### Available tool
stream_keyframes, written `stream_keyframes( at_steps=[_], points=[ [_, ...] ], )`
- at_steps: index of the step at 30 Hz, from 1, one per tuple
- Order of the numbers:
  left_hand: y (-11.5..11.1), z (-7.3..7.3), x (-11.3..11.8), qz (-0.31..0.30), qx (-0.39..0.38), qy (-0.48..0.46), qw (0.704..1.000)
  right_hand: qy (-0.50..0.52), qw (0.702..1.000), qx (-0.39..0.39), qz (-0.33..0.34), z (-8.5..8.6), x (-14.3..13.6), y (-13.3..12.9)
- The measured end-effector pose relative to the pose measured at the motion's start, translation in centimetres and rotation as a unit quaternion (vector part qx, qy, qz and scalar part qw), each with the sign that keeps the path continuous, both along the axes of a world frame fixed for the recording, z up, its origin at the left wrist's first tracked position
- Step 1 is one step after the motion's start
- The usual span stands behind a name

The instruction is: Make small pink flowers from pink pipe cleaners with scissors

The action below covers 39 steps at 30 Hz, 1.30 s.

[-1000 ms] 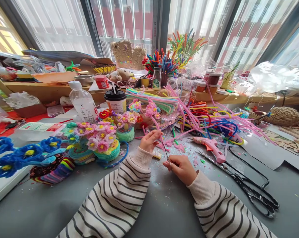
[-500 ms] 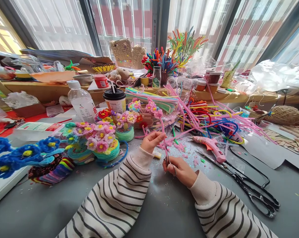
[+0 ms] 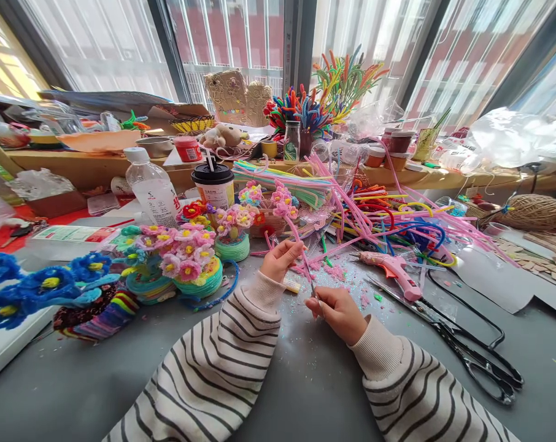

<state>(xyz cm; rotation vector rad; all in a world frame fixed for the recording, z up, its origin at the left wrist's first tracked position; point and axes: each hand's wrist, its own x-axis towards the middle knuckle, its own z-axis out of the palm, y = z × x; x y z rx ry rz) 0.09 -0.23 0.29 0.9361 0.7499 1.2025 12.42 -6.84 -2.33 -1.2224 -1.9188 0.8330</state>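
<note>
Between the thumb and fingers of my left hand [image 3: 281, 261] is a pink pipe cleaner [image 3: 293, 231], pinched and slanting up to the left. My right hand [image 3: 337, 309] is closed round the handles of small scissors [image 3: 310, 277], whose blades point up at the pipe cleaner near my left fingertips. The handles are mostly hidden by my fingers. Pink fluff [image 3: 335, 272] and glitter lie on the table just behind the blades. Left of my left hand stand pots of pink pipe-cleaner flowers [image 3: 188, 248].
To the right lie a pink glue gun [image 3: 402, 276] and large black-handled scissors [image 3: 471, 350]. A heap of pipe cleaners [image 3: 388, 215] spreads behind them. Blue flowers [image 3: 48, 285], a water bottle [image 3: 153, 190] and a lidded cup [image 3: 213, 187] stand at the left.
The pipe cleaner's upper end has tipped to the left. My left hand has shifted slightly left and up, and the small scissors' blades have turned a little.
</note>
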Motion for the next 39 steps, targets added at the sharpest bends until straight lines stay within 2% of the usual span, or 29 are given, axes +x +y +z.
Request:
stream_keyframes(
  at_steps=[10,17,23,31,39],
  points=[
    [0.15,-0.08,-0.12,0.01,0.006,-0.001,1.0,-0.007,1.0,0.016,-0.015,-0.17,0.04,0.08],
    [0.08,0.07,-0.07,0.002,0.001,-0.009,1.0,0.029,0.997,-0.021,0.074,-0.19,0.0,0.0],
    [0.07,0.16,-0.09,0.008,-0.017,-0.032,0.999,0.03,0.994,-0.029,0.1,0.06,0.03,-0.06],
    [-0.05,0.15,-0.08,0.006,-0.002,-0.011,1.0,0.026,0.996,-0.026,0.075,0.05,0.08,-0.05],
    [0.15,-0.25,-0.16,0.0,0.016,0.007,1.0,0.021,1.0,-0.016,0.013,-0.08,0.01,-0.03]
  ],
)
